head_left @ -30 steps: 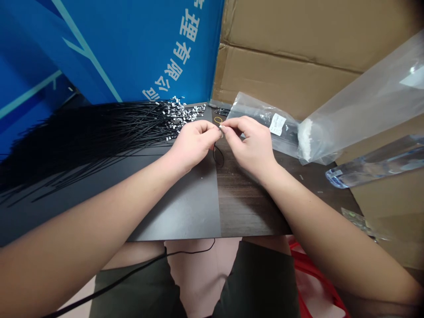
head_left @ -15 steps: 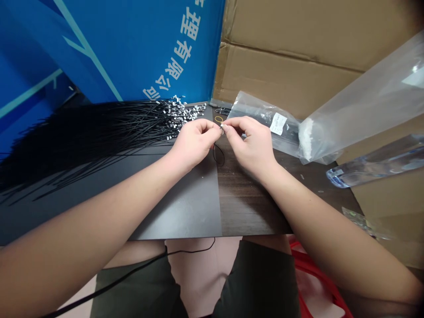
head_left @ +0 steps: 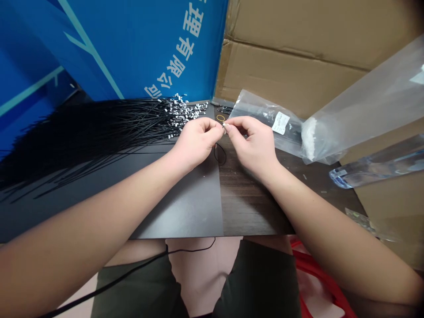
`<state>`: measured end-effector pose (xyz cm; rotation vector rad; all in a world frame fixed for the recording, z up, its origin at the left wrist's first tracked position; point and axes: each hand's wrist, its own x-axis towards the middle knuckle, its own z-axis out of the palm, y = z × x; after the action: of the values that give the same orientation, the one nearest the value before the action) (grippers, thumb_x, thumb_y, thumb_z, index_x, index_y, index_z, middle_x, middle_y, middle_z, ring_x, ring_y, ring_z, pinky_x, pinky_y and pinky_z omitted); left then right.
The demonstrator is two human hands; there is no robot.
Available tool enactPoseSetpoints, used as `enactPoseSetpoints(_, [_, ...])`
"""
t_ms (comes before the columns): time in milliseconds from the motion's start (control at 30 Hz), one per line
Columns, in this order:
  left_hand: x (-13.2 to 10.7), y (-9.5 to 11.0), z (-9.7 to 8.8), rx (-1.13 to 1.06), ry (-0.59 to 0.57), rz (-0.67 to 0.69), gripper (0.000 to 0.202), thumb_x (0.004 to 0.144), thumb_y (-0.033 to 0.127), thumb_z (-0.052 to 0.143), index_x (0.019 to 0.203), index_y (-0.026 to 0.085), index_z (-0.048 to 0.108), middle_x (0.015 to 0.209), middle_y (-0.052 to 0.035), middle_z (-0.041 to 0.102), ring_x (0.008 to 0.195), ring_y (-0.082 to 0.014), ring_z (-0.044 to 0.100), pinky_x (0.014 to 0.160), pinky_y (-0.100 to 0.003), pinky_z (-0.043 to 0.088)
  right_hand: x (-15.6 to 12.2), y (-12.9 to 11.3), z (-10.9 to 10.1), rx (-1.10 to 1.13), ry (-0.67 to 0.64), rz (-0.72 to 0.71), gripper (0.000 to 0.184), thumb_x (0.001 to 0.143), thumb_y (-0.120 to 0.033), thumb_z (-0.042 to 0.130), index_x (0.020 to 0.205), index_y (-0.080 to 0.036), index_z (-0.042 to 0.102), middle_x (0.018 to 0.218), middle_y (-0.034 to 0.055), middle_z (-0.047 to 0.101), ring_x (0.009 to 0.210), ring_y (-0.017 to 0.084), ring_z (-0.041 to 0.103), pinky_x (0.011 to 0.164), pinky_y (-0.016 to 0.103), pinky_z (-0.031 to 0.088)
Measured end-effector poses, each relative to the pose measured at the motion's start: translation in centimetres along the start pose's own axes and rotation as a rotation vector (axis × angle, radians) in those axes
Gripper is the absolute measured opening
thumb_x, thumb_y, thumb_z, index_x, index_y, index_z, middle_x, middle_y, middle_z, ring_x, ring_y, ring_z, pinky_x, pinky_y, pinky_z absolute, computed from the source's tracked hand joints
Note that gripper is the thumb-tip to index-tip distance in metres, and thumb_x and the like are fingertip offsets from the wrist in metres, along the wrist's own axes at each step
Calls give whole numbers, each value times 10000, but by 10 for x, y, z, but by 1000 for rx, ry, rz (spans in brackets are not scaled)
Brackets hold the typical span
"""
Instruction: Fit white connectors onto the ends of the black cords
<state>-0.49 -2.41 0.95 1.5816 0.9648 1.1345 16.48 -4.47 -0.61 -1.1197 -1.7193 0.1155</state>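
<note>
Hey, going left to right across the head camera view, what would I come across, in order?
Bundle of black cables → left hand → small whitish piece at the fingertips → right hand → printed white label → bagged white pieces → bluish clear plastic sleeve.

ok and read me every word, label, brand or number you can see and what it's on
"理有限公司" on the blue panel; the character above is cut off by the picture's top edge.
White label on the clear bag: too small to read.
Pale patch on the translucent sleeve: nothing legible.
</note>
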Motion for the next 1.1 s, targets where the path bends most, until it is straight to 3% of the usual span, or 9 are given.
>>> enactPoseSetpoints(1100, [-3,0,2,-18,0,-19,196,868,211,673,692,199,589,635,5,586,600,-126,521,603,-277,407,0,3,1,-50,-15,-66,151,1005,-228,640,970,-232,787,992,52,823,915,229,739,866,397,571])
